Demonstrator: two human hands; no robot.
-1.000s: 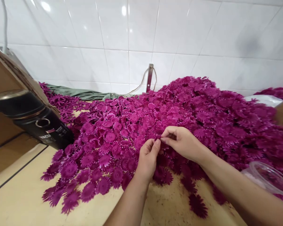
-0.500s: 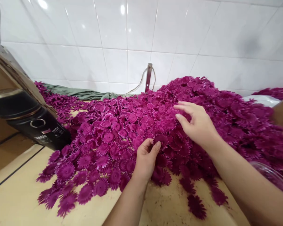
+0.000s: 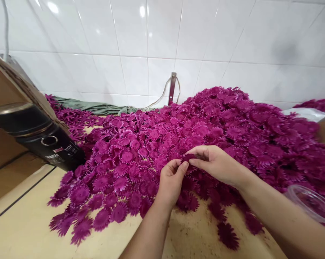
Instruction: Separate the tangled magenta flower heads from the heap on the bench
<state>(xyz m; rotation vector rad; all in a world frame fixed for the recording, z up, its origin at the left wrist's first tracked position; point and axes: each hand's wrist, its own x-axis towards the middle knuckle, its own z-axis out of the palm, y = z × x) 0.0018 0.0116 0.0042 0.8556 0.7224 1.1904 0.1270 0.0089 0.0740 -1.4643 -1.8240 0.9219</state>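
A big heap of magenta fabric flower heads [image 3: 232, 126] covers the pale table [image 3: 30, 230] from the middle to the right. My left hand [image 3: 171, 181] is low at the heap's front edge, fingers curled and thumb pinching a small stack of flower heads [image 3: 188, 157]. My right hand [image 3: 217, 163] meets it from the right, fingers pinched on the same flower piece, so both hands touch at that spot. Loose flowers [image 3: 78, 196] lie spread on the table to the left of my hands.
A black cylindrical device [image 3: 38, 138] lies tilted at the left under a brown cardboard flap [image 3: 19, 84]. A clear plastic container [image 3: 312, 203] sits at the right edge. Green cloth [image 3: 94, 107] and a metal bracket [image 3: 173, 86] are by the white tiled wall.
My right hand had reached up onto the heap half a second ago; it has come back down to my left hand with a flower head. The left hand stayed in place.
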